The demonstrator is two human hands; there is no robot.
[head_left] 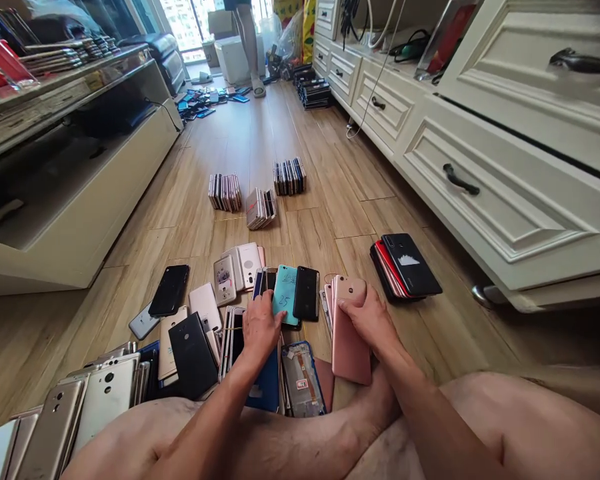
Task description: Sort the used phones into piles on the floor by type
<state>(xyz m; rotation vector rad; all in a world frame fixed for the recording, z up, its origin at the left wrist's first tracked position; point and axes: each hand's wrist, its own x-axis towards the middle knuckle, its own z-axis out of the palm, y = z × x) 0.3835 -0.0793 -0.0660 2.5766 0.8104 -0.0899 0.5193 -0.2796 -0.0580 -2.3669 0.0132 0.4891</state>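
My right hand [373,317] is closed around pink phones [351,350], the thumb lying across their backs near the top. Silver-edged phones stand against their left side. My left hand [261,323] reaches into the phones in the middle, fingers bent and thumb at the lower edge of a teal phone [287,283] with handwriting on it. Whatever lies under those fingers is hidden. A black phone [307,293] leans beside the teal one. Nearer my legs are a blue phone [266,387] and a phone with bare grey insides [303,380].
Three rows of upright phones [225,192] stand ahead on the wooden floor. More phones [105,390] crowd the left, and a black-topped stack [411,263] sits at right. White drawers [500,180] line the right side. A person's leg [250,47] stands far back near scattered phones [205,100].
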